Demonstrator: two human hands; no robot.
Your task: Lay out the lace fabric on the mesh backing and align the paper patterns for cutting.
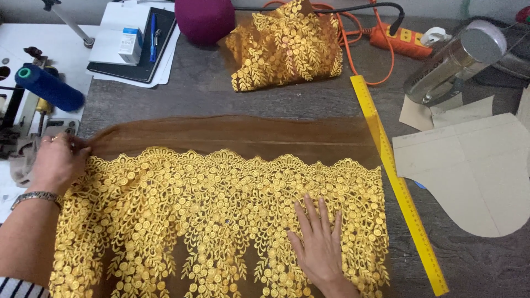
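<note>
A yellow ruler (396, 182) lies beside paper pattern pieces (475, 165). Farther back sit a folded lace piece (284, 47), an orange power strip (400, 40), a maroon cushion (204, 19) and a blue thread cone (48, 88).

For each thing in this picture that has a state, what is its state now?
Gold embroidered lace on brown mesh: spread flat.
Left hand: pinching the lace's left edge.
Right hand: pressed flat, fingers spread.
Second gold lace piece: folded, lying apart.
Long yellow ruler: flat, beside the lace's right edge.
Blue thread cone: lying on its side.
Beige paper pattern: flat.
</note>
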